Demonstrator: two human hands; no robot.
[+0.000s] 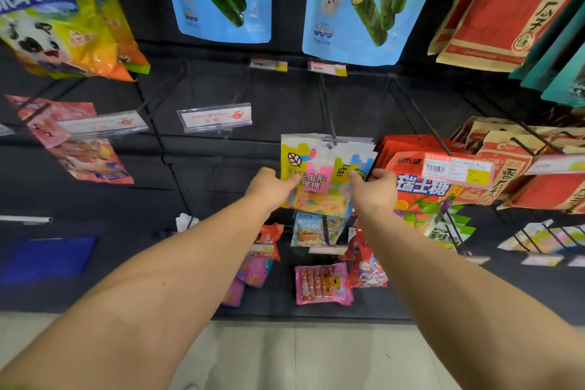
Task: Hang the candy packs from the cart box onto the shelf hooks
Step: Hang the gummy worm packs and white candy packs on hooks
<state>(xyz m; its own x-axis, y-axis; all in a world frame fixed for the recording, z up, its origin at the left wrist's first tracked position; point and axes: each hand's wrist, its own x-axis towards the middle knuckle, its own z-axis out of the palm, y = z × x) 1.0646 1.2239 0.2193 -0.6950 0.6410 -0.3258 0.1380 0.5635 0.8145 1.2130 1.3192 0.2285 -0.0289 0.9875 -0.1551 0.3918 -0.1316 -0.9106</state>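
A white candy pack (319,168) with yellow, pink and blue print hangs at the tip of a black shelf hook (326,108), its top hole over the hook end. More packs of the same kind seem stacked behind it. My left hand (269,187) pinches the pack's left edge. My right hand (373,187) pinches its right edge. Both arms reach forward from the bottom of the view. The cart box is out of view.
Red-orange candy packs (418,187) with a price tag (456,168) hang just right of the pack. Bare hooks (240,89) with label holders (215,117) stand to the left. Blue seaweed-roll bags (351,3) hang above, small pink packs (323,283) below.
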